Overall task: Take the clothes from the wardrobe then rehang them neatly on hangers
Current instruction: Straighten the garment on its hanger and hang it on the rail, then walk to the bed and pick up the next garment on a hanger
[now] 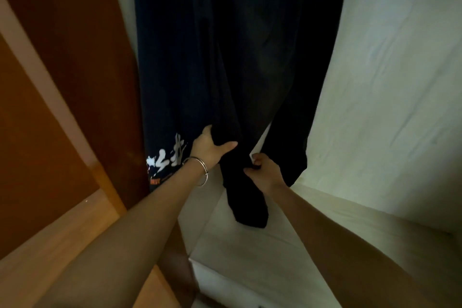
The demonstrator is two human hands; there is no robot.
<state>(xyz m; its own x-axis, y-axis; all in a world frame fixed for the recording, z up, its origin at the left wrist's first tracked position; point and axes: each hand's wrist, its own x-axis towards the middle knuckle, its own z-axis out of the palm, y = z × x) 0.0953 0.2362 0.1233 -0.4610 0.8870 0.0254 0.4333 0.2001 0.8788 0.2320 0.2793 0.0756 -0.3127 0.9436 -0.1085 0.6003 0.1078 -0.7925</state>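
Both hands clenched on the black garment (246, 132) in the wardrobe (390, 82).
I judged smoothing downward best: left hand (211, 149) steadying, right hand (262, 170) tugging gently.

Black trousers (252, 62) hang inside pale wardrobe (390, 62), legs down, one leg end trailing lowest. Navy garment (172, 57) hangs just left, touching, white-orange print at hem. Hangers out of view.

Pale wardrobe floor (250, 252), seemingly bare, dark garment (247, 205) hanging just above
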